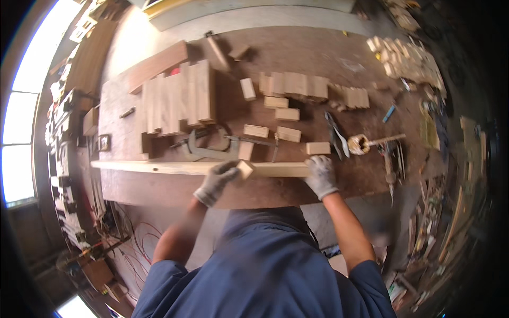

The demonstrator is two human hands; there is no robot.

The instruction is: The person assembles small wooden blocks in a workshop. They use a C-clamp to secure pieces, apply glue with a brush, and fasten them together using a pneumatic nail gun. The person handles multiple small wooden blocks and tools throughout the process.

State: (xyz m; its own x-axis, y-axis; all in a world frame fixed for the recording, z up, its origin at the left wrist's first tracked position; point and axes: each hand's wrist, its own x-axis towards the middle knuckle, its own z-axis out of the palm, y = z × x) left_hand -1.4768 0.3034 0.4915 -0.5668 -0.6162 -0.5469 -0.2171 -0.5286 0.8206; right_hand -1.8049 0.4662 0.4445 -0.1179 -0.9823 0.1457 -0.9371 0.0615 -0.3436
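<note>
Both of my hands wear pale work gloves. My left hand (216,183) pinches a small wooden block (245,169) between thumb and fingers, over the middle of a long pale wooden strip (183,168). That strip lies lengthwise along the near side of the workbench (233,197). At the strip's right end my right hand (321,176) is closed round it, hiding that end. Just beyond the strip are several loose small blocks, one block (318,148) close to my right hand. A C-clamp (212,151) lies beyond my left hand.
Wider boards (177,100) stand stacked at the left. Rows of short wood pieces (299,86) sit farther back, near a hammer (218,52). On the right are pliers (338,137), a glue pot (359,144) with a stick across it, and a drill-like tool (391,161).
</note>
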